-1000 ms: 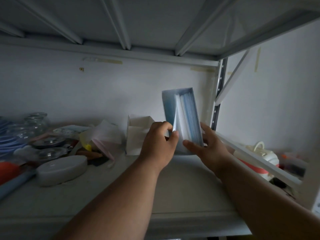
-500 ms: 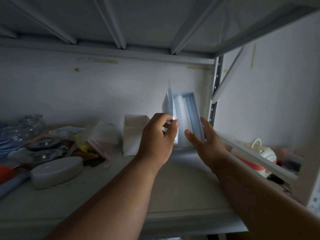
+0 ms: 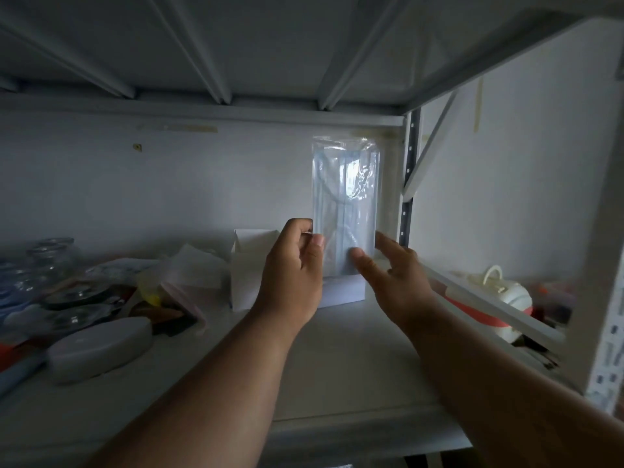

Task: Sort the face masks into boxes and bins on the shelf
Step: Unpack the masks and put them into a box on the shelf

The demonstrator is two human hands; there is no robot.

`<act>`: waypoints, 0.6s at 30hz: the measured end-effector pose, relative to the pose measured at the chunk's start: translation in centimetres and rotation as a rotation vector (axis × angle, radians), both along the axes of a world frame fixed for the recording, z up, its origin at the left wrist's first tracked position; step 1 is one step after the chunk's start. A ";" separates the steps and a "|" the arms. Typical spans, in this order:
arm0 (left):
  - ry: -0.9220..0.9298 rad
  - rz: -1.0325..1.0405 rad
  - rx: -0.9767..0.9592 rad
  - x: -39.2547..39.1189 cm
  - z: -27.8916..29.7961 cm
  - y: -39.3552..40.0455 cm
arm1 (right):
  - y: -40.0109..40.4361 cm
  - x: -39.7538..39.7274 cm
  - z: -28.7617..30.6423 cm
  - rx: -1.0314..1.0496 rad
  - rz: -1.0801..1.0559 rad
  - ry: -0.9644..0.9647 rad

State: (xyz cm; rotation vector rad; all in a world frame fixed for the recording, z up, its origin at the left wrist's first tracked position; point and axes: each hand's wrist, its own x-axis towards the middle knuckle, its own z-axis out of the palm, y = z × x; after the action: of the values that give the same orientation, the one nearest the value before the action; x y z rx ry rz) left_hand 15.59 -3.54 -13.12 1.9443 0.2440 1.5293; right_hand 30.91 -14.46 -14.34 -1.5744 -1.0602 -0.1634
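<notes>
The left hand (image 3: 293, 272) pinched the lower left edge of a wrapped mask (image 3: 345, 211), thumb in front and fingers curled behind, holding it upright above the shelf (image 3: 337, 373). The right hand (image 3: 396, 276) was spread, fingers straight, its thumb touching the wrapper's lower right corner. Just below the mask stood a white box (image 3: 344, 293), seemingly open at the top, though the dim light left that unsure. A second box (image 3: 248, 265) stood just left of it. Glass jars (image 3: 50, 261) and a grey case (image 3: 98, 346) lay farther left.
</notes>
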 end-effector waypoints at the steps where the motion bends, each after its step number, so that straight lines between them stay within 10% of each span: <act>1: 0.024 -0.006 -0.010 0.0 -0.1 0.0 | 0.1 0.0 0.1 0.012 0.013 -0.045; 18: 0.373 -0.037 -0.091 -12.8 -3.6 -6.1 | -8.5 -9.6 -1.4 -0.065 0.230 0.296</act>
State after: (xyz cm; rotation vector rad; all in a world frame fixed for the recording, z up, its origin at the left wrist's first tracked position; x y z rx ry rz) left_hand 2.76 -9.60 -16.68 2.1361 0.4251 1.1033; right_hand 21.28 -22.93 -15.74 -1.4668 -1.0090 0.2553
